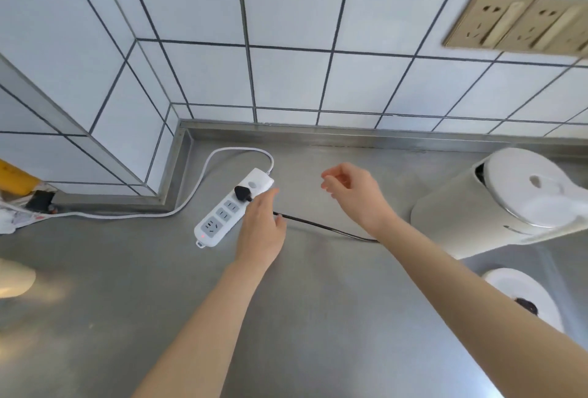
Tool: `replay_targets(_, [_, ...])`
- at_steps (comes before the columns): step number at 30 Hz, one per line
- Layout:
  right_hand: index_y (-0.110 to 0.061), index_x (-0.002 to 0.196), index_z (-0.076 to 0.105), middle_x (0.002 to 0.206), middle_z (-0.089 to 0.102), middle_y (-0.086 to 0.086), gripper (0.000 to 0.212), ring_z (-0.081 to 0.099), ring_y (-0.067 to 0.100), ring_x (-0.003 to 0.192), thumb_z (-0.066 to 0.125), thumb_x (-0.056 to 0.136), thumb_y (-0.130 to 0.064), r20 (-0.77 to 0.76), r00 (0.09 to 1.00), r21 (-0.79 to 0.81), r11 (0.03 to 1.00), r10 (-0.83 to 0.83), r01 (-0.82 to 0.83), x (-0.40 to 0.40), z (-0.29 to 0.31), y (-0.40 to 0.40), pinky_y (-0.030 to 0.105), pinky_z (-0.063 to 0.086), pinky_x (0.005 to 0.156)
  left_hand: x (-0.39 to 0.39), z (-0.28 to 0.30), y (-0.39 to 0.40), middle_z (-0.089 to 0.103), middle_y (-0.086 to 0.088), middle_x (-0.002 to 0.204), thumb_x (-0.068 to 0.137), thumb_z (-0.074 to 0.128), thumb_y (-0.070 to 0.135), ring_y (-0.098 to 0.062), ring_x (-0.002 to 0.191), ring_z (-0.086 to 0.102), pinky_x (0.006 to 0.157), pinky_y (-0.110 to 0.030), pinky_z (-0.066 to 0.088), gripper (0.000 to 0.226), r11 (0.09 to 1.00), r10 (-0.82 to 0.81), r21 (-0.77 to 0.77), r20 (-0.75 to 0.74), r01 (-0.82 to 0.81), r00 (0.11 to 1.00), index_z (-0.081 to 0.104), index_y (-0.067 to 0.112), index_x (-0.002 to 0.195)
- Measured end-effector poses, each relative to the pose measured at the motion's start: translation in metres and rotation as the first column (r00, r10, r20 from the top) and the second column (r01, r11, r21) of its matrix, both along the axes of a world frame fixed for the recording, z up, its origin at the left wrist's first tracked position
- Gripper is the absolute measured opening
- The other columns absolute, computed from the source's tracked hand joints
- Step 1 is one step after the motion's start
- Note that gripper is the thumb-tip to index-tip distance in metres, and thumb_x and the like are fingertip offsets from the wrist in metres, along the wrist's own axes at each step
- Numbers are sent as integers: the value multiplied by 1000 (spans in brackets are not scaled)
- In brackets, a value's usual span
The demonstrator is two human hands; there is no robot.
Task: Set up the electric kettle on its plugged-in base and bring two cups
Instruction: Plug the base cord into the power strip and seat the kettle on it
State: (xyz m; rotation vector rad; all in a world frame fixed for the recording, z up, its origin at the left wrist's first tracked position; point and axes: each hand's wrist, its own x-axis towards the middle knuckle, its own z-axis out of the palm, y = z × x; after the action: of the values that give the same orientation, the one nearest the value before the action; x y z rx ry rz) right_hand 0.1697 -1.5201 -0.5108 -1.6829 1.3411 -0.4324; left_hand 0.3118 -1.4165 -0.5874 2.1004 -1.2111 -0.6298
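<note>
A white power strip [222,216] lies on the steel counter [127,286], a small red light glowing at its near end. A black plug [242,193] sits in its far socket, and its black cord [321,225] runs right toward the round white kettle base [509,286]. My left hand [262,226] rests beside the strip, fingers apart over the cord near the plug. My right hand [353,194] hovers just right of it, fingers loosely curled and holding nothing. The white electric kettle [496,203] stands on the counter behind the base, not on it. No cups are in view.
White tiled walls meet in a corner at the back left. Gold wall sockets [521,20] sit at the upper right. The strip's white cable [178,210] runs left toward a yellow object [16,176] and clutter. A pale rounded object [12,278] shows at the left edge.
</note>
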Motion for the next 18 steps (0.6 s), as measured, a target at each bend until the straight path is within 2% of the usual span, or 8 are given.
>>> replay_targets(3, [-21,93,66,84,73,-7,14,67,18,91,53,89,-16,63,995,-8,997,-74,75,-49,13,12,42,51,93,-43,15,-6,48,-1,144,93,51,7,-18,134,40,93,-11,23,47,997,-60,-39,-23,60,998,46,15,139])
replay_targets(6, [-22,94,67,84,73,-8,15,67,17,94,53,90,-17,98,988,6,993,-116,116,-98,19,23,44,51,94,-90,28,-11,53,-2,139,92,52,5,-18,131,45,97,-10,23,44,988,-135,-83,-54,130,989,50,13,135])
replay_targets(8, [-24,94,66,86,73,-8,15,67,15,94,53,91,-18,104,986,10,992,-127,127,-130,22,28,41,52,92,-121,34,-15,54,0,138,92,53,6,-16,130,47,106,-17,28,43,980,-179,-103,-95,170,979,51,13,134])
replay_targets(9, [-24,95,66,86,73,-9,15,66,13,92,52,91,-18,110,986,11,992,-129,128,-146,23,29,38,53,89,-136,37,-16,55,1,138,92,54,7,-15,129,47,108,-24,33,43,978,-189,-115,-112,176,976,51,13,135])
replay_targets(11, [-21,97,66,86,71,-10,14,65,8,87,53,93,-18,124,984,-6,992,-125,127,-180,27,31,31,51,84,-170,39,-21,57,0,136,92,54,7,-16,126,50,106,-36,39,41,976,-181,-144,-138,161,974,52,13,133])
replay_targets(13, [-17,99,67,87,71,-8,15,65,9,90,52,95,-18,135,982,-25,991,-130,135,-218,31,30,32,50,88,-207,40,-26,60,-2,133,93,55,7,-16,124,54,103,-40,43,39,977,-155,-177,-180,123,971,53,11,131])
replay_targets(15, [-17,98,67,89,72,-6,16,65,11,95,51,96,-19,157,977,-37,988,-143,151,-250,33,30,37,51,92,-237,39,-28,60,-2,131,95,54,8,-16,123,55,101,-36,45,37,979,-125,-190,-258,77,958,53,12,131])
replay_targets(18, [-23,93,66,88,72,-10,17,65,9,93,49,97,-25,166,968,-88,975,-188,204,-298,33,26,37,53,88,-274,41,-33,56,0,134,98,51,14,-14,119,55,89,-12,43,36,981,-72,-195,-342,4,937,49,14,134])
